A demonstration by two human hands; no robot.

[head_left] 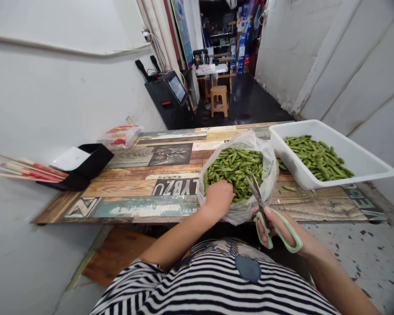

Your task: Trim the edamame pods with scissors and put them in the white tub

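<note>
Green edamame pods point(238, 164) fill an open clear plastic bag point(269, 175) on the table in front of me. My left hand point(220, 195) is at the near left of the bag, its fingers curled down among the pods; whatever they pinch is hidden. Over the bag's near right edge, my right hand point(279, 225) grips green-handled scissors point(261, 203) by their loops. The scissor blades are slightly apart and point up and away over the pods. More edamame pods point(318, 159) lie in a white plastic tub point(369, 168) to the right.
A few stray pods point(289, 188) lie between bag and tub on the wood-patterned table point(128, 188). At the left stand a black holder point(93, 162) with wrapped chopsticks point(36, 170) and a red-and-white plastic packet point(123, 135). Beyond the table are a black machine point(170, 96) and a stool point(219, 100).
</note>
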